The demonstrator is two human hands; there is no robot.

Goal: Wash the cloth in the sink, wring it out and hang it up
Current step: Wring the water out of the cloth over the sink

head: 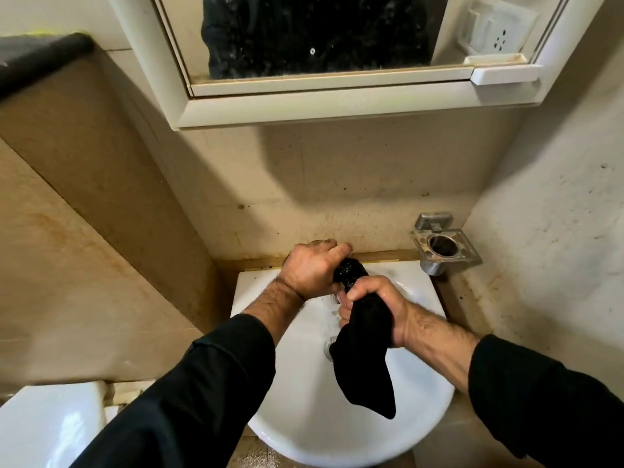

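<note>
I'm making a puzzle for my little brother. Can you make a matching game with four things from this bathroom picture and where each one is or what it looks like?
Things:
1. black cloth
2. white sink
3. metal holder
4. mirror cabinet

Descriptions:
A. fixed to the wall, right of the sink, with nothing in its ring
B. gripped by the left hand and right hand, one end hanging down
C. high on the wall above the sink
D. under both hands, round bowl

Pairs: 1-B, 2-D, 3-A, 4-C
</note>
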